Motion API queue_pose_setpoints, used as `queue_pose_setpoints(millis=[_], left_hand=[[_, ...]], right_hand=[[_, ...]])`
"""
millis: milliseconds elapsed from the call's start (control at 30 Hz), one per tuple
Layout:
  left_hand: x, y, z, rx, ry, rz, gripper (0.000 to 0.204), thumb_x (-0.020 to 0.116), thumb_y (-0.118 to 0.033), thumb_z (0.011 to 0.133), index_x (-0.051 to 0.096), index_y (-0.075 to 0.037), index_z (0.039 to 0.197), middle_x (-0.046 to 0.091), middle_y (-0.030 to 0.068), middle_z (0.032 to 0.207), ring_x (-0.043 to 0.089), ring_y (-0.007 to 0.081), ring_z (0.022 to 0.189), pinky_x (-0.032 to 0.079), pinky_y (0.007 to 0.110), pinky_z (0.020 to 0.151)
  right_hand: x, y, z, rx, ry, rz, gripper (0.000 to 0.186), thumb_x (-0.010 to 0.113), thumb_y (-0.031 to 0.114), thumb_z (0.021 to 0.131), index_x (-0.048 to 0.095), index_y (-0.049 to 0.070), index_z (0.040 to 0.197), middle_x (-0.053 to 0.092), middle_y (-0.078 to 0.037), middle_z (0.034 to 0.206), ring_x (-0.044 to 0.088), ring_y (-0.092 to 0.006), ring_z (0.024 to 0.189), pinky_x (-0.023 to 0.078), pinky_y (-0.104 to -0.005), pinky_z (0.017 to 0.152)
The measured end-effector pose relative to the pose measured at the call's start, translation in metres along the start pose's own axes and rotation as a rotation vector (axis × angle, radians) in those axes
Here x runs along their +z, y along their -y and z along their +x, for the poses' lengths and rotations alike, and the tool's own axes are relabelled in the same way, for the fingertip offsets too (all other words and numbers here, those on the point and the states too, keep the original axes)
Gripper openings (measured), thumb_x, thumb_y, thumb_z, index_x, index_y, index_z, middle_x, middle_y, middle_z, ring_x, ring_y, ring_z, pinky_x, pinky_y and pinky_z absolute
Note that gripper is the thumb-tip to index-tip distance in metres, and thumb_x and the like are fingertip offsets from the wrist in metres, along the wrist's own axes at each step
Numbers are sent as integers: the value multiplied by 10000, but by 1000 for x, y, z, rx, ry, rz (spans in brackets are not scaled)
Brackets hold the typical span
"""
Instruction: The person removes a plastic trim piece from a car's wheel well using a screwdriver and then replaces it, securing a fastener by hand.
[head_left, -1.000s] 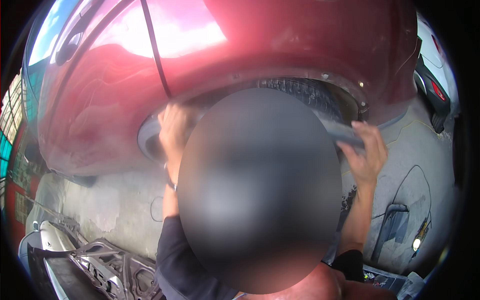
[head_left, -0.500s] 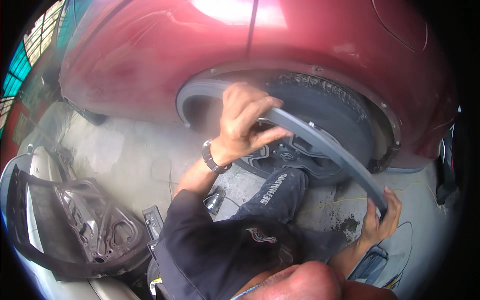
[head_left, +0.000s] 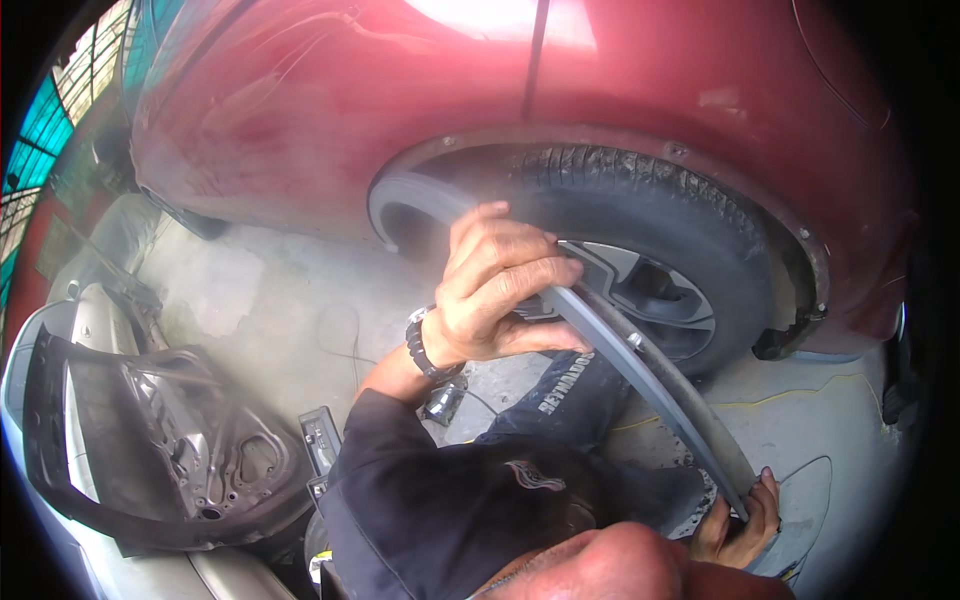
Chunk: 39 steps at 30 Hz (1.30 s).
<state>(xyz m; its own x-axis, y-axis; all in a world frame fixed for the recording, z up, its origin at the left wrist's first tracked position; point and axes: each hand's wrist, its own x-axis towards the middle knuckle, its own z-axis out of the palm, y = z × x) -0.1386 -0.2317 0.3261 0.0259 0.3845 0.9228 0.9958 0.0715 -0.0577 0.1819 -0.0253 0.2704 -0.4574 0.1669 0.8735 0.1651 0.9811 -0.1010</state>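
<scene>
A long curved grey wheel arch trim (head_left: pixel 650 375) runs from the left side of the red car's wheel arch toward me. My left hand (head_left: pixel 500 285) is closed around its middle, thumb below and fingers over the top. At the trim's near right end, my right hand (head_left: pixel 740 525) pinches the tip between thumb and fingers. A small clip shows on the strip between my hands. The trim's far left end lies against the front of the arch; whether it is fastened there I cannot tell. Behind the strip is the tyre (head_left: pixel 640 200) with its spoked wheel (head_left: pixel 660 300).
The red car body (head_left: pixel 330 110) fills the far side, with fixing points along the bare arch edge. A dark door panel (head_left: pixel 200 450) leans on the left. A yellow cord (head_left: pixel 790 398) crosses the floor at right. A lamp-like object (head_left: pixel 442 402) lies by my left arm.
My right hand has moved down and toward me, swinging the trim's right end away from the wheel. My left hand has come slightly nearer too. More of the tyre and wheel shows.
</scene>
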Motion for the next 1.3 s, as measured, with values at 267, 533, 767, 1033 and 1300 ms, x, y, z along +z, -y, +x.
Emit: queue_pose_setpoints(millis=[267,533,767,1033,1300], left_hand=[[-32,68,-27,-397,-347,153,600,308,-452,1052,596,74,1070,604,153,1038,588,227,970,441,358,916],[-20,95,-46,-610,-377,46,573,302,-389,1077,647,38,913,642,86,952,555,162,878,419,316,834],[-8,92,-42,-653,-373,-83,451,353,-333,1070,594,-16,858,548,4,817,495,83,692,405,244,652],[-3,89,-44,-717,-462,-72,319,351,-192,1015,554,-31,829,521,8,836,475,94,754,392,254,709],[-4,89,-48,-746,-492,-112,296,365,-197,1000,552,-42,830,517,10,838,468,97,771,384,255,724]], right_hand=[[8,-31,-40,-160,-81,1,298,655,208,908,552,-61,986,595,-194,962,669,-417,917,509,-525,853],[3,-29,-39,-171,-155,40,464,617,414,896,577,-49,879,605,-184,853,665,-376,779,553,-468,704],[11,-19,-30,-186,-273,81,640,584,594,886,599,-38,785,614,-176,757,662,-341,658,591,-419,573],[34,-19,-19,-152,-434,94,621,538,562,926,580,-31,744,589,-163,677,646,-330,592,573,-400,516],[22,-25,-53,-55,-350,193,622,494,554,941,599,-37,775,605,-176,722,658,-352,655,576,-402,557]])
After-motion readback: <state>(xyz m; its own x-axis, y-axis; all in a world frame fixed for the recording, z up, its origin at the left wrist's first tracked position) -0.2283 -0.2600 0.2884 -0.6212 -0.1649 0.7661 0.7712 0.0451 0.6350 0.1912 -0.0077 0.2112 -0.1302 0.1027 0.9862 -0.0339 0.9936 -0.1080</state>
